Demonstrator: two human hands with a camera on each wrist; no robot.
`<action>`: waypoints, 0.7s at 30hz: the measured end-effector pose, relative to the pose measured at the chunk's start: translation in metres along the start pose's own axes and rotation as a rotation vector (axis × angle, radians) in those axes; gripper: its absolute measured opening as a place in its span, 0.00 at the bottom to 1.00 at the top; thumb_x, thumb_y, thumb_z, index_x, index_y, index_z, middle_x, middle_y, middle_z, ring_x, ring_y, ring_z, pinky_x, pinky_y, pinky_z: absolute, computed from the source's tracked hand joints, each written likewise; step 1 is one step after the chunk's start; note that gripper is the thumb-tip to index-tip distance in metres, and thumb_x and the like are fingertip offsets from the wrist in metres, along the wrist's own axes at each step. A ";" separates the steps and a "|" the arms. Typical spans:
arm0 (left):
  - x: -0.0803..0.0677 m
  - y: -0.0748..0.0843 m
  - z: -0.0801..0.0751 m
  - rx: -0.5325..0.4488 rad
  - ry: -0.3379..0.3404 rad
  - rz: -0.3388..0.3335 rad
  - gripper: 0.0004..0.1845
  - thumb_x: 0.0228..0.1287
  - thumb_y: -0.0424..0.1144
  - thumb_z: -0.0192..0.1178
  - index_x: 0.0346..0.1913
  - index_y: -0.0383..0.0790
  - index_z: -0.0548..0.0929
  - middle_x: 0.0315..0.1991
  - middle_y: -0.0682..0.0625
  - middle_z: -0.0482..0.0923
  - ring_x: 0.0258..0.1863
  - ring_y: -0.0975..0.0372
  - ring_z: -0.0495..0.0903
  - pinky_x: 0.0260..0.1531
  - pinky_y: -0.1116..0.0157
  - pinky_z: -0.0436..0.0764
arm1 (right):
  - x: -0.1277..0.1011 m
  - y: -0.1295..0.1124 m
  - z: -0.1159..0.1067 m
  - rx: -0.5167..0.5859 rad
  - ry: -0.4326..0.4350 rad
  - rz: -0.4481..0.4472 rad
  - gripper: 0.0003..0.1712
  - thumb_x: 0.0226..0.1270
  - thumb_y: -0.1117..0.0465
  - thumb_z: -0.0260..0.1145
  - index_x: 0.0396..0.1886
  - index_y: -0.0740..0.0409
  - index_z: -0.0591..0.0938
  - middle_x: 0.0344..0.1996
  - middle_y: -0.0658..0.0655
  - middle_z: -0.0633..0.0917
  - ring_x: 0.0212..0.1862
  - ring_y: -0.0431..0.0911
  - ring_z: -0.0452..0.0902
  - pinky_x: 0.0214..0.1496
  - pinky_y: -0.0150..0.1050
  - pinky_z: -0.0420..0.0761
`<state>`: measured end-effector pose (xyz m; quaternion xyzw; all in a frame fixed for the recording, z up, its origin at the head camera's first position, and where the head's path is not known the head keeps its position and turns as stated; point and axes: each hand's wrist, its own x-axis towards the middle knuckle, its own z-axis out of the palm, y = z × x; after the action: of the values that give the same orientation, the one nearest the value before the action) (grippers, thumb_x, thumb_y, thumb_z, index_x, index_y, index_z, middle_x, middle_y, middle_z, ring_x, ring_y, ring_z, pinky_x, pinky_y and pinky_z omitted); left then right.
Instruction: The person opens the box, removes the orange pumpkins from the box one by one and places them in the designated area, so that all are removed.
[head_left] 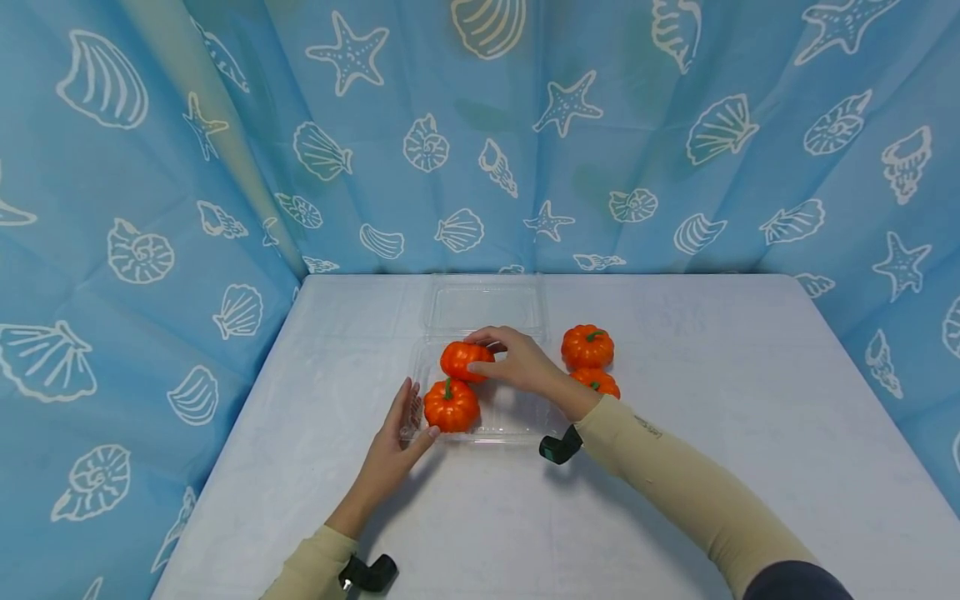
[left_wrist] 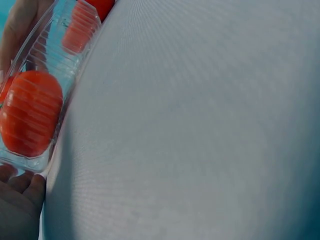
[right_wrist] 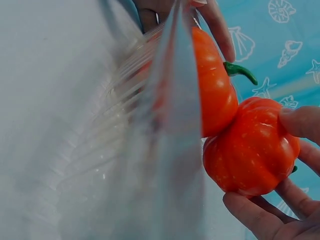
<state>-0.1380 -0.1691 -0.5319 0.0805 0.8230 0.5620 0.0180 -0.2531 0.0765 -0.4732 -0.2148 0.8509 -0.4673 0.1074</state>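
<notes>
sleeves (head_left: 675,475): long, beige | wrist straps (head_left: 558,447): black, teal-edged | right upper sleeve: dark, possibly navy

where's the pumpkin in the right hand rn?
Head view, table centre: the held pumpkin sits in the right hand over the clear tray, just behind the front pumpkin beside the left hand.

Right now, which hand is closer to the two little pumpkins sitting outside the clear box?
Right. The right hand holds a pumpkin in the box, beside the two outside pumpkins. The left hand rests at the box's far left edge.
</notes>
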 end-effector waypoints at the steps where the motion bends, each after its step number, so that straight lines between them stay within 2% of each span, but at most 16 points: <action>1: 0.000 -0.001 0.000 0.003 0.000 0.002 0.47 0.70 0.47 0.66 0.83 0.49 0.48 0.80 0.49 0.55 0.79 0.55 0.56 0.72 0.44 0.60 | -0.001 0.000 -0.001 -0.005 0.003 -0.005 0.25 0.67 0.55 0.73 0.63 0.51 0.81 0.58 0.54 0.82 0.59 0.53 0.77 0.64 0.51 0.79; 10: 0.001 -0.002 0.000 0.019 -0.003 0.004 0.48 0.70 0.47 0.66 0.83 0.47 0.47 0.80 0.48 0.55 0.78 0.54 0.56 0.72 0.45 0.60 | -0.009 0.003 -0.008 -0.044 0.037 -0.036 0.24 0.67 0.55 0.74 0.62 0.49 0.82 0.57 0.53 0.81 0.60 0.52 0.76 0.64 0.54 0.78; 17: 0.001 -0.001 -0.001 0.030 0.003 -0.004 0.49 0.69 0.47 0.66 0.83 0.49 0.47 0.80 0.48 0.55 0.78 0.54 0.56 0.72 0.46 0.60 | -0.019 0.004 -0.017 -0.025 0.055 -0.046 0.24 0.67 0.54 0.74 0.61 0.47 0.82 0.58 0.52 0.79 0.60 0.50 0.75 0.58 0.45 0.83; 21: 0.001 -0.001 -0.001 0.029 0.003 -0.005 0.49 0.69 0.47 0.67 0.83 0.49 0.47 0.80 0.48 0.56 0.78 0.53 0.56 0.71 0.45 0.61 | -0.026 0.004 -0.023 0.005 0.063 -0.069 0.24 0.67 0.55 0.74 0.62 0.47 0.82 0.60 0.53 0.78 0.60 0.50 0.75 0.56 0.44 0.85</action>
<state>-0.1387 -0.1700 -0.5323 0.0780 0.8311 0.5503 0.0169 -0.2399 0.1078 -0.4644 -0.2290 0.8448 -0.4793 0.0647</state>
